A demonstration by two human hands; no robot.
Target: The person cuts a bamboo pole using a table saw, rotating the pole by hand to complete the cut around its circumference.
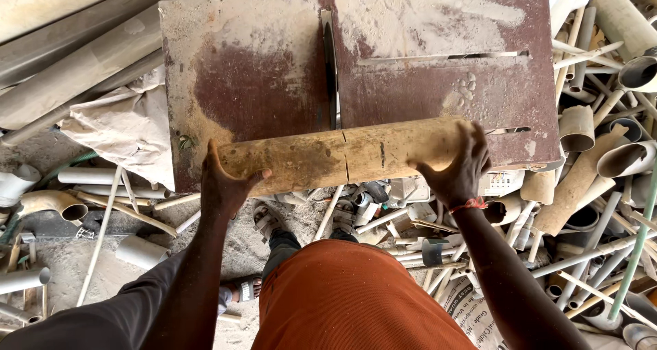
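Observation:
A thick, dirty tan pipe (342,157) lies crosswise along the near edge of a rusty red saw table (267,83) dusted with sawdust. My left hand (226,182) grips the pipe's left end. My right hand (460,165) grips its right end, fingers curled over the top. A circular saw blade (329,56) rises from a slot in the table's middle, just beyond the pipe. A thin cut line runs across the pipe close to the blade.
Heaps of cut pipe pieces and offcuts (602,158) cover the ground to the right and below the table. Long grey pipes (75,56) lie at the left, with a pale sack (123,127) beside them. My sandalled feet (267,216) stand on sandy ground.

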